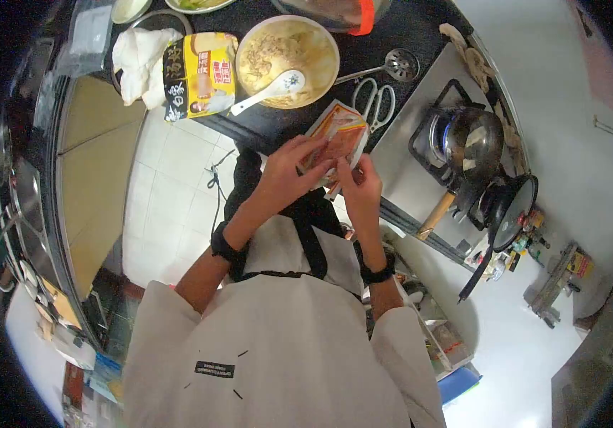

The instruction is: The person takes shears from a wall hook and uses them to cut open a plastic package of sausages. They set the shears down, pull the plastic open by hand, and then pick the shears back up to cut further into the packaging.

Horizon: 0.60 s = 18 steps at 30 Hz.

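Observation:
Near the front edge of the dark counter, my left hand (293,170) has its fingers closed on a red and white food packet (340,135). The fingers of my right hand (360,185) pinch the packet's lower edge, close to the left fingertips. Behind the packet stands a bowl (288,53) of pale food, with a white spoon (278,87) lying across it. White-handled scissors (376,103) lie just right of the packet. A yellow and black bag (203,75) is left of the bowl.
To the right, a wok (474,143) with a wooden handle sits on the stove (399,153). A slotted ladle (400,64) lies behind the scissors. White cloth (142,60) is at the left, and a red-rimmed container (366,16) stands at the back.

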Available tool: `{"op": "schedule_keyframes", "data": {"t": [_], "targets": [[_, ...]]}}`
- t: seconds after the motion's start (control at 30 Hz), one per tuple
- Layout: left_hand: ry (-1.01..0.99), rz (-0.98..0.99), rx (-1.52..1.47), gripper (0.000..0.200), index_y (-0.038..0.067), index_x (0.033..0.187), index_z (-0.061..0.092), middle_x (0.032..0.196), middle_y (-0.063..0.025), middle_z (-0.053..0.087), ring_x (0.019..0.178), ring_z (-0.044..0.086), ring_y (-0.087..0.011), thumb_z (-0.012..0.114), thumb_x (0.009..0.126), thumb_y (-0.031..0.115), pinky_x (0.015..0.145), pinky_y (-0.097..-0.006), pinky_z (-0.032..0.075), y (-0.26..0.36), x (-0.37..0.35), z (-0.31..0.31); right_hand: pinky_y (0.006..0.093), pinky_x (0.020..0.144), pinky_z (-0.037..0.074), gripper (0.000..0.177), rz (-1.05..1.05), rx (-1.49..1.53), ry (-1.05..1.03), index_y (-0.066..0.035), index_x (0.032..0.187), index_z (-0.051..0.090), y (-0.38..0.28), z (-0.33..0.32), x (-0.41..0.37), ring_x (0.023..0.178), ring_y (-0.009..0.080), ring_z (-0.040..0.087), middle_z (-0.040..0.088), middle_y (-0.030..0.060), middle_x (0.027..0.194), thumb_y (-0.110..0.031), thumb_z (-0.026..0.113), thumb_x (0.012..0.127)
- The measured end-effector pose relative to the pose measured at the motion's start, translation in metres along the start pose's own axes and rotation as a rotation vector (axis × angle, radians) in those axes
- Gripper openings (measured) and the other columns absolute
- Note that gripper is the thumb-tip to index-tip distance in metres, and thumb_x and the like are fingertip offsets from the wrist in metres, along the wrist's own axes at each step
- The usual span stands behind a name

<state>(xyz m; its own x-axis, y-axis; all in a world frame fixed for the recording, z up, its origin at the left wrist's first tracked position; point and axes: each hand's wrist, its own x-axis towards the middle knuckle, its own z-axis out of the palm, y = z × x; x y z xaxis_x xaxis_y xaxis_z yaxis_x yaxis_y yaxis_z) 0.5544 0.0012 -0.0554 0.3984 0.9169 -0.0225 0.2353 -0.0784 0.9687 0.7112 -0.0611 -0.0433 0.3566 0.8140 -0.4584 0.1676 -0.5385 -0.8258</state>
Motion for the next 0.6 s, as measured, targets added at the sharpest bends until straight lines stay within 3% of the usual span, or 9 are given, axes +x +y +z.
{"op": "schedule_keyframes", "data": {"t": [0.1,0.53,0.6], "targets": [[0.055,0.05,0.041,0.039,0.0,0.109,0.062,0.101,-0.0182,0.061,0.093,0.061,-0.0332,0.072,0.076,0.018,0.079,-0.0382,0.05,-0.001,-0.001,0.002,0.0252,0.056,0.045,0.023,-0.043,0.033,-0.004,-0.001,0.105,0.057,-0.003,0.001,-0.002,0.063,0.0078,0.054,0.06,0.0031,0.074,-0.019,0.061,0.09],[0.052,0.017,0.074,0.035,0.0,0.104,0.064,0.103,-0.0191,0.061,0.095,0.059,-0.0336,0.072,0.074,0.018,0.083,-0.0388,0.049,-0.003,-0.004,0.005,0.0239,0.064,0.045,0.027,0.019,0.075,-0.005,-0.001,0.112,0.057,-0.014,0.003,-0.006,0.072,0.0079,0.054,0.061,0.0028,0.085,-0.021,0.055,0.095],[-0.011,-0.034,0.065,0.046,0.003,0.116,0.059,0.12,-0.0172,0.056,0.112,0.053,-0.0342,0.073,0.077,0.024,0.097,-0.0411,0.042,-0.007,-0.007,0.006,0.0245,0.066,0.046,0.027,0.045,0.049,-0.035,-0.001,0.113,0.057,-0.018,0.001,-0.006,0.075,0.0086,0.055,0.061,0.0038,0.087,-0.021,0.054,0.095]]}}
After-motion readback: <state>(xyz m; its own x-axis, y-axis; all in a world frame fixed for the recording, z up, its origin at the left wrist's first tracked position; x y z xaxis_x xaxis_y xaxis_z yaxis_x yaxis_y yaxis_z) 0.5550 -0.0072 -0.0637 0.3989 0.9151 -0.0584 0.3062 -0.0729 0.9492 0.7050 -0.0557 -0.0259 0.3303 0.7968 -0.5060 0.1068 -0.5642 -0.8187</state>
